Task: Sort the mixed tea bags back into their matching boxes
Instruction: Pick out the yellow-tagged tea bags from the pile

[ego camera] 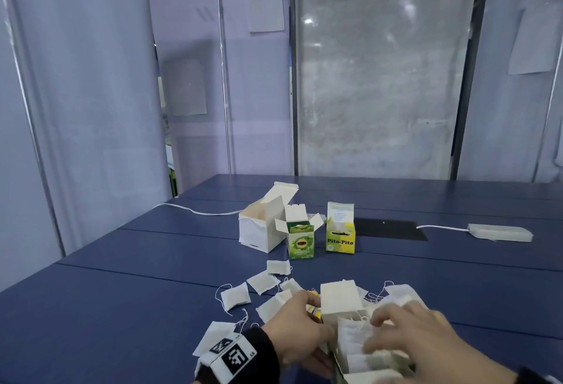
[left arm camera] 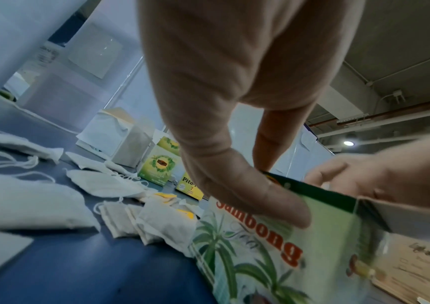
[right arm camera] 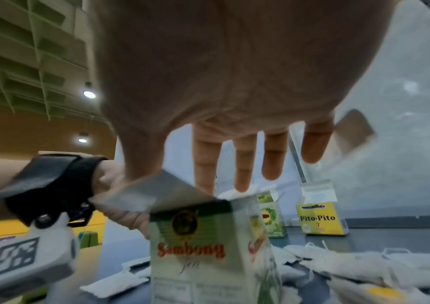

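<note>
The Sambong box stands near the table's front edge with its lid flap raised and white tea bags packed inside. My left hand grips its side, thumb lying across the printed front. My right hand reaches over the open top, and its straight fingers touch the bags in the Sambong box. Loose tea bags lie scattered to the left, with a pile to the right. Behind them stand an open white box, a green box and the yellow Pito-Pito box.
The blue table has its left edge close to a glass partition. A white cable runs behind the boxes. A black mat and a white adapter lie at the back right.
</note>
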{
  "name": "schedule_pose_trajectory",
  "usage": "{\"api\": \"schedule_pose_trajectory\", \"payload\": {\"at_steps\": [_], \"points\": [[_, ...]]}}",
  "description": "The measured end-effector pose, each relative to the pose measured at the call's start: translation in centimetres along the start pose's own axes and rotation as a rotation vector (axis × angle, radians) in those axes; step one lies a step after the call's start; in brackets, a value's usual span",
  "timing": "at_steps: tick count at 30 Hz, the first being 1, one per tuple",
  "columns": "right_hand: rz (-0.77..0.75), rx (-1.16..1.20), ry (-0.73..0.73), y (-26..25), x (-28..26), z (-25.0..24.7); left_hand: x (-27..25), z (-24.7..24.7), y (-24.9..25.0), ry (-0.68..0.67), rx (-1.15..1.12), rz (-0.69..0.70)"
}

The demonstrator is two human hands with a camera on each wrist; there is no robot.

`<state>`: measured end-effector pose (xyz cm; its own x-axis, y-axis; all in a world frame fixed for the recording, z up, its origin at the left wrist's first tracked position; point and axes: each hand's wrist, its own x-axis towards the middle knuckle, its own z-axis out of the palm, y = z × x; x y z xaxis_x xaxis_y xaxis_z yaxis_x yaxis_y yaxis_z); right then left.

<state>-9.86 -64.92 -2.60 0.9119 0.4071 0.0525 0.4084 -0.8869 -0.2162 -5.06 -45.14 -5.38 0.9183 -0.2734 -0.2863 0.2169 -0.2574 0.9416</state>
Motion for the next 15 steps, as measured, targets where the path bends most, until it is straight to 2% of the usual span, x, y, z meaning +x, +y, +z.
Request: {"api": "schedule_pose_trajectory", "payload": {"at_steps": [1,3,4,6,8,9,11,13,15], "points": [[-0.018,-0.017,-0.015,0.0,-0.2,0.4,0.1,0.0,0.1,-0.018,-0.007,-0.011],[-0.042,-0.23,-0.044,0.6,0.0,1.4,0.3,0.0,0.5,-0.051,-0.032,-0.044],[0.033,-0.259,-0.019,0.7,0.0,1.0,0.5,-0.1,0.8,-0.07,-0.061,-0.063],[0.012,-0.386,0.129,1.2,0.7,0.7,0.9,-0.3,1.6,-0.118,-0.132,-0.083],[-0.08,-0.313,0.125,1.8,2.0,-0.2,1.8,-0.8,2.5,-0.106,-0.19,-0.05],[-0.082,-0.201,0.106,1.9,2.7,-1.0,2.4,-1.4,3.1,-0.075,-0.213,-0.025],[-0.06,-0.138,0.155,2.9,4.6,-2.3,3.5,-2.9,4.3,-0.009,-0.21,0.023],[-0.035,-0.108,0.222,4.7,6.9,-3.4,4.6,-5.2,4.9,0.068,-0.066,0.08],[0.06,-0.12,0.275,6.3,9.6,-4.3,5.5,-8.0,4.6,0.156,0.295,0.112]]}}
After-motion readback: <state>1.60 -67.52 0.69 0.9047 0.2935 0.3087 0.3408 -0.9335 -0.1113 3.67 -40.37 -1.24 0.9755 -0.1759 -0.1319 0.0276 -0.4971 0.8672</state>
